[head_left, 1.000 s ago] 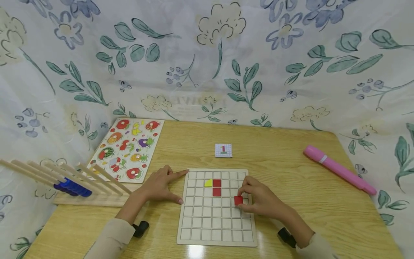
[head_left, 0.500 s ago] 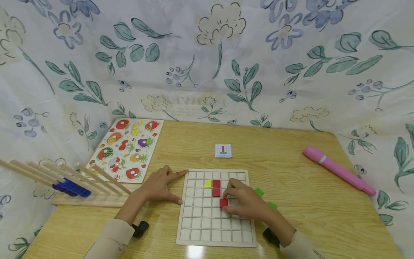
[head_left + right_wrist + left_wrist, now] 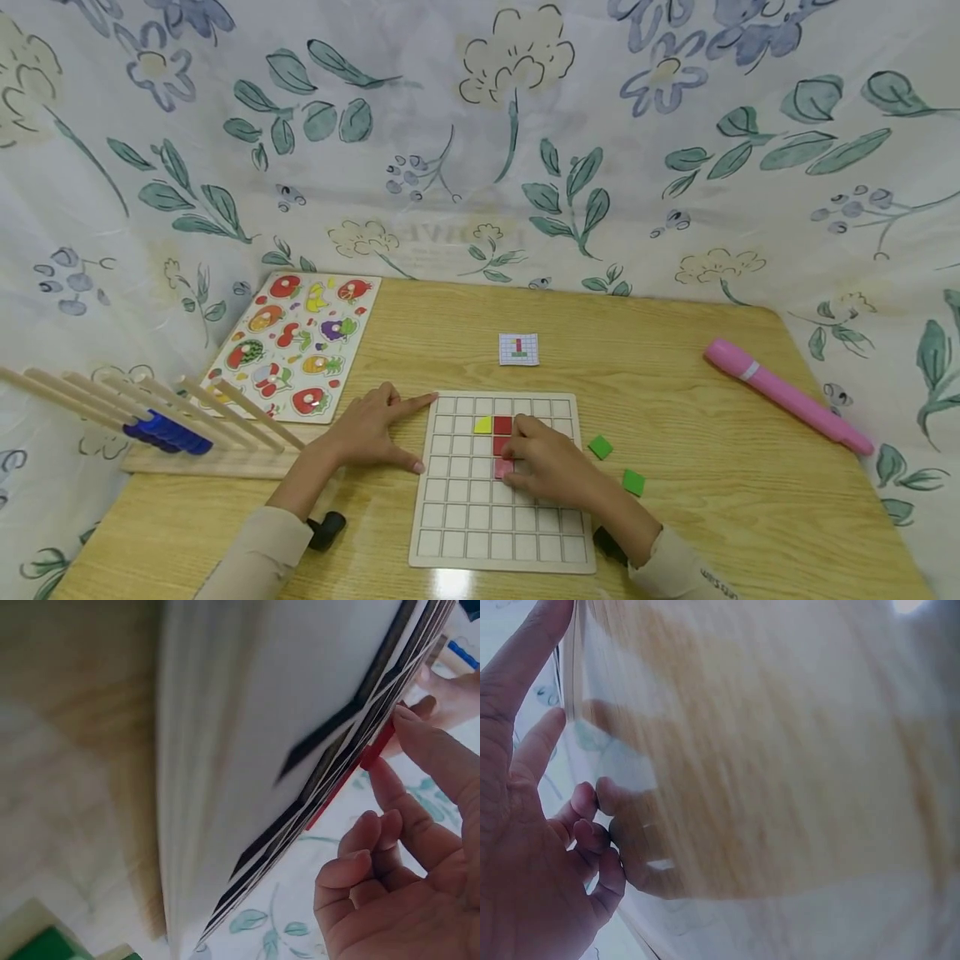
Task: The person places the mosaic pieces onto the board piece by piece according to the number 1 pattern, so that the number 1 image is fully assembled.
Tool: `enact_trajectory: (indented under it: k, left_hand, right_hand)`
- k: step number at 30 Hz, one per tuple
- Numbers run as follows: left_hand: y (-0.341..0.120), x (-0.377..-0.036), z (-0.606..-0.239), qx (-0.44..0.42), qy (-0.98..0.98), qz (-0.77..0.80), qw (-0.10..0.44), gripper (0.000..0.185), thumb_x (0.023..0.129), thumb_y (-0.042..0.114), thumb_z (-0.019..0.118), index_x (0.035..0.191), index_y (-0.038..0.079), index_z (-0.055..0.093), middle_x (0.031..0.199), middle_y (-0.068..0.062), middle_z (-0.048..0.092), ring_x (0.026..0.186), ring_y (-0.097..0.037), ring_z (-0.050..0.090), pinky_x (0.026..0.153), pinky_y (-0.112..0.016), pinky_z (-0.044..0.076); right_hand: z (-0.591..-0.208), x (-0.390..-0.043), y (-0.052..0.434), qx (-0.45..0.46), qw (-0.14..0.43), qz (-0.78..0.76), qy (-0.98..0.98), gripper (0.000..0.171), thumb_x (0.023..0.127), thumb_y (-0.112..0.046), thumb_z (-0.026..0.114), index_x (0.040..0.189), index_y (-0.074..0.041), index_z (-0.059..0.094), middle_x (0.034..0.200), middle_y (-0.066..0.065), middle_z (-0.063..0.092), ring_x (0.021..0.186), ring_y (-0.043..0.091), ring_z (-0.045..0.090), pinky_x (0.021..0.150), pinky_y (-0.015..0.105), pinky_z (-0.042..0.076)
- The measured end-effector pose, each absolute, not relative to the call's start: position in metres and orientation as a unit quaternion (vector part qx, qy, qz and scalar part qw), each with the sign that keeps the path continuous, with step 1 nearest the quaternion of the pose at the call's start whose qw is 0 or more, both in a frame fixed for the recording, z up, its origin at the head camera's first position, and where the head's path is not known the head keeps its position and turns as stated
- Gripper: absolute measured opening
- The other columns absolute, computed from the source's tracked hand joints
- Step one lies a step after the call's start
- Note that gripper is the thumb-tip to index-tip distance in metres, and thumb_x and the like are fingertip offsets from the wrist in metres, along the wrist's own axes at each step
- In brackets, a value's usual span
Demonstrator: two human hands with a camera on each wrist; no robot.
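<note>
Grid board (image 3: 495,517): white, wooden frame, flat on the table (image 3: 675,533) in front of the person.

Right hand (image 3: 551,471): over the board's middle; thumb and forefinger pinch a red tile (image 3: 502,468) and hold it on a grid cell directly at 6 o'clock of two red tiles (image 3: 502,435) stacked in one column. The right wrist view shows the same tile (image 3: 373,754) between the fingertips against the board's face.

Yellow tile (image 3: 483,425): at 9 o'clock of the upper red tile, touching it.

Left hand (image 3: 371,433): fingers spread straight, lying flat on the table, forefinger and thumb against the board's left edge.

Two green tiles (image 3: 600,447): on the table at 3 o'clock of the board, near it.

Pattern card (image 3: 518,349): at 12 o'clock of the board.

Pink pen (image 3: 787,396): far at 2 o'clock.

Fruit puzzle (image 3: 296,346): at 10 o'clock.

Wooden peg rack (image 3: 150,408): at 9 o'clock, blue rings on one rod.
</note>
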State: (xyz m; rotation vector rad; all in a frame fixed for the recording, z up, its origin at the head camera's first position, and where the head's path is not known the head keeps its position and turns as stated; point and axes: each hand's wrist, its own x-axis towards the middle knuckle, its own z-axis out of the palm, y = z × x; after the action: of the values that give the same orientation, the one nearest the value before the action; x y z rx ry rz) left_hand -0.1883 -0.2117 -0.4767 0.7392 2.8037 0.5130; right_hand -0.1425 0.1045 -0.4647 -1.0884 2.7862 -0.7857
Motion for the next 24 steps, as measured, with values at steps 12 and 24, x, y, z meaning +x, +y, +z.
enact_trajectory:
  k: [12, 24]
  left_hand:
    - [-0.2128, -0.1887, -0.4772, 0.250, 0.947, 0.175, 0.098, 0.103, 0.061, 0.075, 0.077, 0.150, 0.037, 0.044, 0.091, 0.000, 0.033, 0.076, -0.014, 0.028, 0.066, -0.030, 0.023]
    - [-0.2119, -0.1868, -0.4740, 0.247, 0.946, 0.182, 0.104, 0.102, 0.061, 0.073, 0.079, 0.150, 0.036, 0.044, 0.092, 0.000, 0.034, 0.077, -0.014, 0.029, 0.067, -0.030, 0.024]
  right_hand:
    - [-0.4675, -0.1404, 0.1004, -0.354, -0.010, -0.216, 0.910, 0.021, 0.080, -0.021, 0.084, 0.094, -0.008, 0.075, 0.089, -0.006, 0.044, 0.081, 0.007, 0.043, 0.069, 0.020, 0.045]
    - [-0.4647, -0.1380, 0.1024, -0.335, 0.024, -0.264, 0.904, 0.024, 0.079, -0.023, 0.084, 0.096, -0.009, 0.074, 0.089, -0.007, 0.043, 0.082, 0.007, 0.043, 0.071, 0.020, 0.042]
